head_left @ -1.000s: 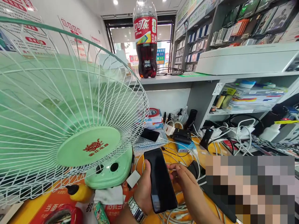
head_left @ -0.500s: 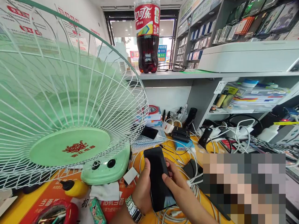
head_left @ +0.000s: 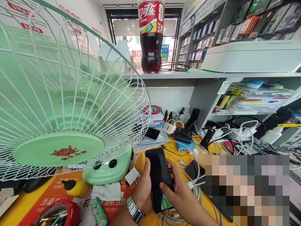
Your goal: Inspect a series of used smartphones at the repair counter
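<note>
A black smartphone [head_left: 158,172] is held between my two hands, low in the middle of the view. My left hand [head_left: 144,188] wraps its left edge, thumb along the side, and a metal-band watch [head_left: 134,209] sits on that wrist. On the other side my right hand [head_left: 180,186] grips the right edge, with its thumb over the screen. The screen is mostly dark, with a green and white patch near its lower end. White cables [head_left: 198,191] lie coiled beneath the phone on the yellow and red tabletop [head_left: 50,201].
A green fan [head_left: 70,125] fills the left side. A cola bottle [head_left: 151,47] stands on the shelf ahead, left of a white machine [head_left: 254,56]. Near my left arm are a yellow squeeze bottle [head_left: 78,190] and a red ring-shaped holder [head_left: 74,210]. A pixelated patch covers the lower right.
My right thumb has shifted slightly left and down across the screen. A green and white patch now shows at the phone's lower end. The fan head has turned a little left.
</note>
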Demonstrator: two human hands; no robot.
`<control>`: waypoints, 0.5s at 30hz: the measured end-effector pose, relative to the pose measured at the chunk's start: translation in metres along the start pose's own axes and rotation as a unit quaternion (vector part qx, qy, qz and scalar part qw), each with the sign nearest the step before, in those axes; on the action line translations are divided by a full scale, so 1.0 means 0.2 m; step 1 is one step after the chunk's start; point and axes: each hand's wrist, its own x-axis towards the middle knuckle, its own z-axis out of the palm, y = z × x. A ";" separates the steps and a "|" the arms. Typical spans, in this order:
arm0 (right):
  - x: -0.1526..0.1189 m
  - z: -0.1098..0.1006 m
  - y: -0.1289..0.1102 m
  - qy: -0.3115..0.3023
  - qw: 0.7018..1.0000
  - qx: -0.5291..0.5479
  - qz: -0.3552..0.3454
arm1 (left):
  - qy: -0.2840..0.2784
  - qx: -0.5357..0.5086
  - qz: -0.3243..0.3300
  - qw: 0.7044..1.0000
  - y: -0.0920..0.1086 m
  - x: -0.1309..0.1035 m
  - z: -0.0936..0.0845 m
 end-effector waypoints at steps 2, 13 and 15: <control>0.00 0.00 -0.01 -0.002 1.000 0.000 -0.002 | 0.001 0.002 0.007 1.000 0.01 0.00 0.01; -0.01 -0.01 0.03 0.036 0.999 -0.037 0.006 | -0.030 -0.028 -0.012 0.999 0.02 0.01 -0.02; -0.01 -0.01 0.04 0.043 0.999 -0.023 0.017 | -0.006 -0.043 -0.010 0.999 0.02 0.01 -0.02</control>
